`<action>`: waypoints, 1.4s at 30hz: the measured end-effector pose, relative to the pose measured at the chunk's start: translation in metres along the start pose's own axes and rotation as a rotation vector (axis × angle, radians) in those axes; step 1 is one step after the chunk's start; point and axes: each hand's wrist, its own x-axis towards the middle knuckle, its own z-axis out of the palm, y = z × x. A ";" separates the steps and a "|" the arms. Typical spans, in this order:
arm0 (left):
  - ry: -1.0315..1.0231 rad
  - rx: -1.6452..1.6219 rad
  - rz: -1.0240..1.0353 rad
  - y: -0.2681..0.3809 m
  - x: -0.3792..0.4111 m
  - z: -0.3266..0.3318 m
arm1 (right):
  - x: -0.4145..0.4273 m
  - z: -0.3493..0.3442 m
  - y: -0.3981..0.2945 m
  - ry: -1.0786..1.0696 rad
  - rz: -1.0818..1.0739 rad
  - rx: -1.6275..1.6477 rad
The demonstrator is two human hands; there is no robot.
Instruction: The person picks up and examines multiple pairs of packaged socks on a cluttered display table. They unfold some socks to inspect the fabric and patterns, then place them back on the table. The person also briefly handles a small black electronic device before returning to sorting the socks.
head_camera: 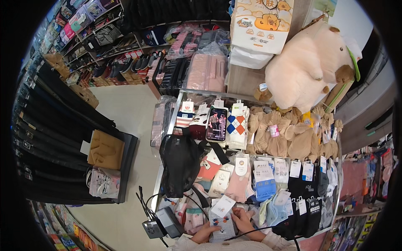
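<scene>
Low in the head view, my left hand grips the lower left side of a pair of grey patterned socks with a white card tag. My right hand is at the right edge of the same socks, its thumb and fingers pinched there. Around the hands lie other tagged socks: pink ones above, light blue ones to the right, and a pair with a strawberry pattern to the left. A black cable passes over my right wrist.
A sock display case with a metal rim stands before me. On it lie a phone showing a video and a black mesh bag. A power bank with cables is at the lower left. A large plush capybara sits beyond.
</scene>
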 end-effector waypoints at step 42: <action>-0.055 0.438 0.839 -0.044 -0.064 0.024 | -0.100 0.015 -0.041 -0.219 -0.367 0.057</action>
